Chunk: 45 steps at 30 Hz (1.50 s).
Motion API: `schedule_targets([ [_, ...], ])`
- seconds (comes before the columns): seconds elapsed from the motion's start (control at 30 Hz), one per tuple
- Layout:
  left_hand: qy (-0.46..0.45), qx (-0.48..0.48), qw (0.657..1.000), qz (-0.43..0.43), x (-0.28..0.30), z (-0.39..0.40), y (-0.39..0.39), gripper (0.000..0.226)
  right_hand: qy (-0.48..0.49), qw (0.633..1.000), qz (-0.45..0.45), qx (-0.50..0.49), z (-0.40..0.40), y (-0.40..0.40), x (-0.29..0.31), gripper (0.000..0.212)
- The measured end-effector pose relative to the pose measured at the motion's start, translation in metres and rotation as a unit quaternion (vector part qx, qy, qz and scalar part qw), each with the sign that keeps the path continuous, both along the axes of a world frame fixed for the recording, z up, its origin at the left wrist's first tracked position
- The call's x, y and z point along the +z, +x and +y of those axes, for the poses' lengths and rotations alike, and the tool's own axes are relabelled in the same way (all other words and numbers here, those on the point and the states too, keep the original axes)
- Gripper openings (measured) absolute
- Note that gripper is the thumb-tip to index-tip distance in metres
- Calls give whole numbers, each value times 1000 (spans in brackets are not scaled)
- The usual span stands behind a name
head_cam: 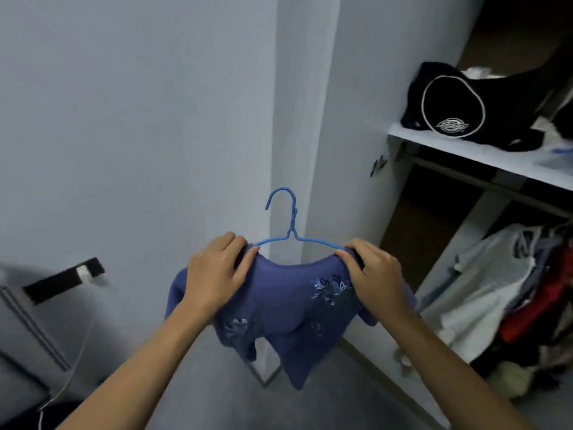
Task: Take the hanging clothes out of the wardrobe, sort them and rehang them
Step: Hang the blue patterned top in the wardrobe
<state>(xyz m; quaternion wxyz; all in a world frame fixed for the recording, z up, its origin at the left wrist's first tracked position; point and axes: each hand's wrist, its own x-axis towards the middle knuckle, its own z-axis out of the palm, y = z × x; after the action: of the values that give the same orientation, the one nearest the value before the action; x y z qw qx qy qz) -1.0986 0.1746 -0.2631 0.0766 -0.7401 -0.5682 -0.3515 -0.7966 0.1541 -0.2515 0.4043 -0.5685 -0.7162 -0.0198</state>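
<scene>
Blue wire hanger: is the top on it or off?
On: blue embroidered top drapes over blue wire hanger, both shoulders pinched by hands.

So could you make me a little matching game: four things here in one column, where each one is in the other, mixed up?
Things:
1. blue hanger
2. black bag
3. white plug
4. red garment

Places:
A. on the wardrobe shelf
B. in the wall socket, lower left
C. inside the purple top, held by both hands
D. among the clothes low in the wardrobe

Pairs: 1-C, 2-A, 3-B, 4-D

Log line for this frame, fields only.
stage: fitting top on hanger | left hand: grips blue top shoulder | right hand: grips other shoulder | blue hanger: hook free, off rail
</scene>
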Motion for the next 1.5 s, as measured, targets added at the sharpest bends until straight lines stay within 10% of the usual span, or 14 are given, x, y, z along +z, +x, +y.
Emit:
schedule_targets([
  [0.8, -15, -418, 908, 4, -26, 187, 360, 38, -72, 966, 26, -248, -44, 244, 11, 11],
  [1.3, -18, -449, 893, 14, -35, 243, 500, 23, -55, 949, 142, -277, -10, 326, -12, 15],
  [1.5, -90, -463, 882, 11, -58, 252, 557, 50, -40, 926, 164, -338, 17, 356, -37, 13],
])
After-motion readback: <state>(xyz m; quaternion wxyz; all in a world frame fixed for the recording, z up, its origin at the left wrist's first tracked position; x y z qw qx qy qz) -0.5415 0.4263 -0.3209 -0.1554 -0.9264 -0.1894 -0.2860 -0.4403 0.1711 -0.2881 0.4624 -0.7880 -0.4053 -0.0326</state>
